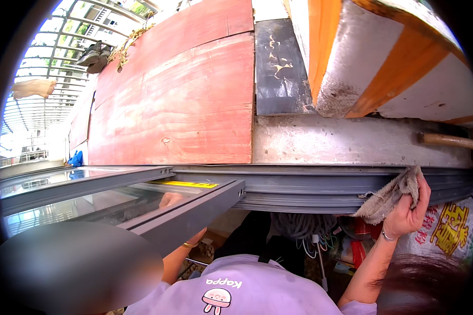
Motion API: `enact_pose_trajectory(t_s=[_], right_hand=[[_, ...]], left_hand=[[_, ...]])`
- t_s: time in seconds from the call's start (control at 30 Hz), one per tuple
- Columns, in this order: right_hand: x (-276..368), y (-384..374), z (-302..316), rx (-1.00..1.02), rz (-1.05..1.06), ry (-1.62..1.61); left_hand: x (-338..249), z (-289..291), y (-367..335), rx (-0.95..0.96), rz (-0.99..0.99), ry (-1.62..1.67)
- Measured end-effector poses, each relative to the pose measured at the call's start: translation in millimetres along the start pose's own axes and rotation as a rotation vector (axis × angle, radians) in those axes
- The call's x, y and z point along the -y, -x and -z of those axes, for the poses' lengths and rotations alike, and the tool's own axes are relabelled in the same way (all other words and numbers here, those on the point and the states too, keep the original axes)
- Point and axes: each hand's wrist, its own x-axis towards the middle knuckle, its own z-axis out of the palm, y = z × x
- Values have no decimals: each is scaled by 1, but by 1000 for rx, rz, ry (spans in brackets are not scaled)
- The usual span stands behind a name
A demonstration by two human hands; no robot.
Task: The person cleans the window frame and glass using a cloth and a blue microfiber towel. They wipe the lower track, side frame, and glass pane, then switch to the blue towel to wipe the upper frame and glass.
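Note:
My right hand (403, 216) grips a worn grey-beige rag (386, 200), its fingers closed round the bunched cloth. The rag lies against the grey metal window track (310, 184) near its right end. My left hand (195, 237) is mostly hidden behind the grey frame of a sliding window sash (194, 212). Part of a hand shows at the sash's glass, through it or as a reflection, so I cannot tell how the left fingers are set. A second glazed sash (84, 178) stands just beyond, in the left part of the track.
Beyond the track lie reddish boards (184, 105) and a black panel (281, 68). An orange-and-white striped block (373, 68) and a wooden handle (449, 140) are at right. Metal bars (42, 105) and shoes (94, 56) are far left. Below right sits a printed sack (452, 231).

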Motion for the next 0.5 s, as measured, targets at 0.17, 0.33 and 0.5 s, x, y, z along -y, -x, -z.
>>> enact_pose_trajectory(t_s=[0.17, 0.33, 0.5], right_hand=[[4, 0, 1, 2, -21, -23], [0, -2, 4, 62, 7, 18], [12, -8, -5, 38, 49, 87]], left_hand=[[3, 3, 2, -12, -12, 37], [-5, -1, -1, -39, 1, 74], [1, -16, 17, -113, 31, 45]])
